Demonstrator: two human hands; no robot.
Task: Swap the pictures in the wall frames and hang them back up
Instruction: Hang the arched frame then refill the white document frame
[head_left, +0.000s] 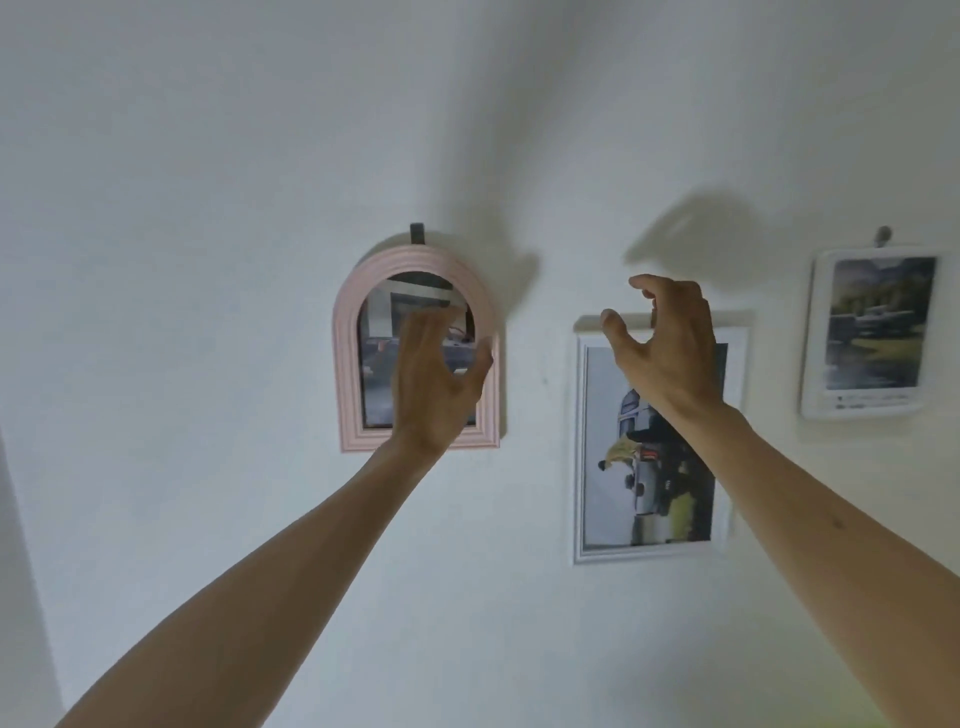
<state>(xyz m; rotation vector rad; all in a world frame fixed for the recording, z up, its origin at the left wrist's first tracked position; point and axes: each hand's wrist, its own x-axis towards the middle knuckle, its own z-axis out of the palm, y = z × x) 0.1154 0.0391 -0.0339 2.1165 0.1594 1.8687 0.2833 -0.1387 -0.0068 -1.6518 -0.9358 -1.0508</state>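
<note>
Three frames hang on a white wall. A pink arched frame (349, 364) hangs from a dark hook (417, 233) at centre left. My left hand (436, 384) is raised in front of it, fingers spread and relaxed, holding nothing. A white rectangular frame (582, 467) with a picture of a vehicle hangs to the right and lower. My right hand (665, 348) hovers before its top edge, fingers loosely curled and apart, gripping nothing. Whether either hand touches its frame I cannot tell.
A smaller white frame (810, 364) with a landscape picture hangs from a peg (881, 236) at the far right. Bare wall stretches above and below the frames. The hands cast shadows on the wall above them.
</note>
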